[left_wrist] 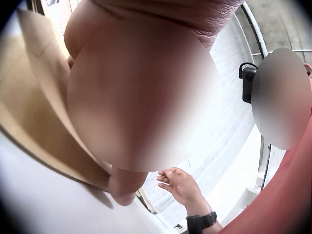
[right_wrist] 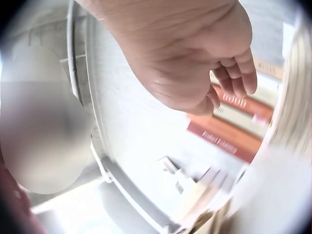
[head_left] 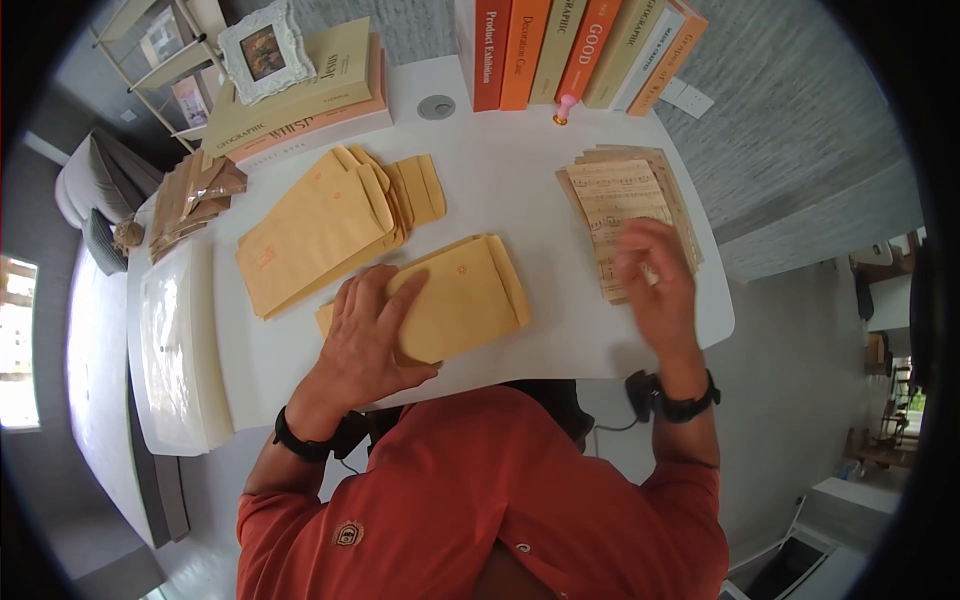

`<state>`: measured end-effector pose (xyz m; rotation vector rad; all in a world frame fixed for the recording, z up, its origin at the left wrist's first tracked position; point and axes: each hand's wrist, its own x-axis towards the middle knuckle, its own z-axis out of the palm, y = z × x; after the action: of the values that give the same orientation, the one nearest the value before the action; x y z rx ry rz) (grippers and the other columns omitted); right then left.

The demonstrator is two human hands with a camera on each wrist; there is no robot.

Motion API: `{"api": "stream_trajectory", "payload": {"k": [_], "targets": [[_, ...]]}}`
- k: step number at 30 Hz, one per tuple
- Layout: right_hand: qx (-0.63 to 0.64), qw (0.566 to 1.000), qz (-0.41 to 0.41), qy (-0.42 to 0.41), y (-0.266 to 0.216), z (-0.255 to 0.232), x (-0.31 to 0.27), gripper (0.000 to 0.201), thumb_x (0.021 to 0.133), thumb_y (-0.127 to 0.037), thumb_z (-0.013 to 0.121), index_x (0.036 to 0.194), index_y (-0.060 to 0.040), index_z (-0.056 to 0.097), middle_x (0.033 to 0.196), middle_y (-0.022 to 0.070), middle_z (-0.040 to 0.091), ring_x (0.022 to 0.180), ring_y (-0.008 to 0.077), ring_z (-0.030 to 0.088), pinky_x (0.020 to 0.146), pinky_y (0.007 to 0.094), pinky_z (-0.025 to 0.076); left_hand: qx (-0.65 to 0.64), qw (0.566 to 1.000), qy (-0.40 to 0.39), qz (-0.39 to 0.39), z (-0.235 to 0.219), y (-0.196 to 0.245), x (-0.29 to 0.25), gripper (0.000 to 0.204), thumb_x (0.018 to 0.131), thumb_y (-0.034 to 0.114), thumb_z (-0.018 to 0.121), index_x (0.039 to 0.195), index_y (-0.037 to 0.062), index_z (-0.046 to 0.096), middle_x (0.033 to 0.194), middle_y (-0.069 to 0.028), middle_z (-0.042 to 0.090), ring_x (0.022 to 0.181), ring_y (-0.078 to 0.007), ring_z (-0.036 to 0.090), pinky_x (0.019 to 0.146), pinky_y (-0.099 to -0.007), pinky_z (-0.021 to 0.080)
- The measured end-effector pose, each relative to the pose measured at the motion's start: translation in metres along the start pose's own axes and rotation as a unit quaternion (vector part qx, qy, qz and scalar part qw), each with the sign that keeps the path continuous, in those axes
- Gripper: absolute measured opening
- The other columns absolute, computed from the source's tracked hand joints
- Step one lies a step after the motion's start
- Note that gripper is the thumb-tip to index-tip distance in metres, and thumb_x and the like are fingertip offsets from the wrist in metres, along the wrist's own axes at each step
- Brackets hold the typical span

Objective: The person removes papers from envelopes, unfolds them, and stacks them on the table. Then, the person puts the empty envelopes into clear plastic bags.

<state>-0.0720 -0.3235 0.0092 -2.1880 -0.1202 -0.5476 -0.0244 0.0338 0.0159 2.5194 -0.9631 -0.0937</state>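
On the white desk, my left hand [head_left: 365, 335] holds a stack of tan paper envelopes [head_left: 465, 305] by its near left part. Its fingers lie across the top envelope, and the thumb sits at the near edge. In the left wrist view the envelopes [left_wrist: 36, 107] bow up beside that hand. My right hand [head_left: 660, 290] hangs over a pile of sheet-music papers [head_left: 610, 190] at the right, its fingers loosely bent and holding nothing. In the right wrist view the same hand [right_wrist: 180, 58] appears with bent fingers and an empty palm.
More tan envelopes [head_left: 310, 235] lie fanned out beyond the left hand. Brown paper packets [head_left: 190, 205] and a stack of translucent sheets [head_left: 180, 340] are at the left. Stacked books [head_left: 300, 110] carry a white picture frame [head_left: 290, 80]; upright books [head_left: 530, 55] line the back.
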Motion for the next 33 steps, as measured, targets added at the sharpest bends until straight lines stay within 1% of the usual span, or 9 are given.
{"api": "stream_trajectory", "payload": {"k": [3,6,12,15,18,21,24,27,33], "targets": [[0.129,0.989,-0.016,-0.070,-0.031,0.043,-0.015,0.016,0.096,-0.012,0.067,0.108,-0.0013,0.067,0.123,0.0146,0.059,0.100,0.0222,0.065,0.084,0.0337,0.055,-0.019,0.999,0.034,0.030,0.000,0.002,-0.003,0.111,0.050,0.029,0.095,0.147,0.0092,0.045,0.138,-0.0221,0.043,0.127,-0.0426,0.045,0.106,-0.0521,0.038],[0.243,0.961,0.078,-0.107,-0.042,0.065,-0.015,0.016,0.097,-0.012,0.066,0.108,-0.0006,0.068,0.119,0.0134,0.062,0.095,0.0210,0.067,0.081,0.0320,0.055,-0.027,0.994,0.080,0.069,0.006,-0.001,-0.009,0.114,0.047,0.028,0.096,0.147,0.0092,0.045,0.137,-0.0237,0.043,0.123,-0.0426,0.047,0.101,-0.0523,0.040],[0.272,0.937,0.139,-0.173,-0.041,0.076,-0.015,0.027,0.098,-0.011,0.064,0.121,0.0023,0.065,0.103,0.0086,0.068,0.087,0.0160,0.066,0.072,0.0277,0.053,-0.018,0.988,0.107,0.107,0.013,-0.008,-0.015,0.114,0.046,0.029,0.097,0.146,0.0089,0.046,0.137,-0.0244,0.043,0.119,-0.0426,0.048,0.096,-0.0530,0.041],[0.396,0.868,0.204,-0.219,-0.040,0.077,-0.018,0.032,0.098,-0.012,0.065,0.127,0.0035,0.062,0.099,0.0058,0.068,0.083,0.0118,0.062,0.072,0.0267,0.051,0.003,0.988,0.098,0.117,0.009,-0.009,-0.013,0.112,0.046,0.029,0.096,0.144,0.0089,0.048,0.137,-0.0239,0.043,0.119,-0.0429,0.048,0.096,-0.0539,0.041],[0.490,0.807,0.217,-0.247,-0.035,0.075,-0.019,0.035,0.098,-0.014,0.067,0.127,0.0046,0.061,0.098,0.0043,0.067,0.080,0.0092,0.060,0.071,0.0257,0.051,0.013,0.988,0.093,0.123,0.002,-0.007,-0.009,0.110,0.046,0.029,0.096,0.143,0.0090,0.049,0.137,-0.0232,0.043,0.120,-0.0432,0.048,0.098,-0.0542,0.041],[0.506,0.806,0.190,-0.241,-0.024,0.077,-0.021,0.039,0.095,-0.016,0.072,0.127,0.0046,0.062,0.097,0.0042,0.067,0.079,0.0092,0.060,0.069,0.0259,0.050,0.018,0.987,0.092,0.134,-0.002,-0.004,-0.006,0.107,0.048,0.029,0.095,0.143,0.0095,0.050,0.138,-0.0222,0.044,0.122,-0.0428,0.047,0.100,-0.0547,0.040],[0.451,0.826,0.226,-0.250,-0.016,0.079,-0.026,0.038,0.094,-0.014,0.070,0.126,0.0044,0.062,0.098,0.0048,0.067,0.079,0.0091,0.060,0.067,0.0257,0.051,0.031,0.985,0.078,0.150,-0.005,-0.002,-0.003,0.106,0.049,0.030,0.095,0.142,0.0096,0.050,0.139,-0.0225,0.044,0.122,-0.0436,0.047,0.101,-0.0556,0.041],[0.429,0.812,0.303,-0.256,-0.030,0.083,-0.021,0.036,0.093,-0.011,0.067,0.125,0.0037,0.062,0.099,0.0051,0.067,0.079,0.0086,0.061,0.065,0.0253,0.050,0.037,0.985,0.062,0.157,-0.006,-0.003,-0.001,0.103,0.051,0.030,0.095,0.142,0.0102,0.050,0.139,-0.0220,0.044,0.121,-0.0444,0.048,0.101,-0.0562,0.041],[0.376,0.835,0.306,-0.260,-0.040,0.084,-0.014,0.025,0.093,-0.006,0.061,0.116,0.0027,0.063,0.090,0.0034,0.067,0.076,0.0063,0.059,0.062,0.0230,0.047,0.035,0.987,0.041,0.152,-0.018,-0.009,-0.003,0.103,0.051,0.031,0.094,0.142,0.0104,0.050,0.138,-0.0216,0.045,0.123,-0.0447,0.048,0.105,-0.0583,0.039]]}}
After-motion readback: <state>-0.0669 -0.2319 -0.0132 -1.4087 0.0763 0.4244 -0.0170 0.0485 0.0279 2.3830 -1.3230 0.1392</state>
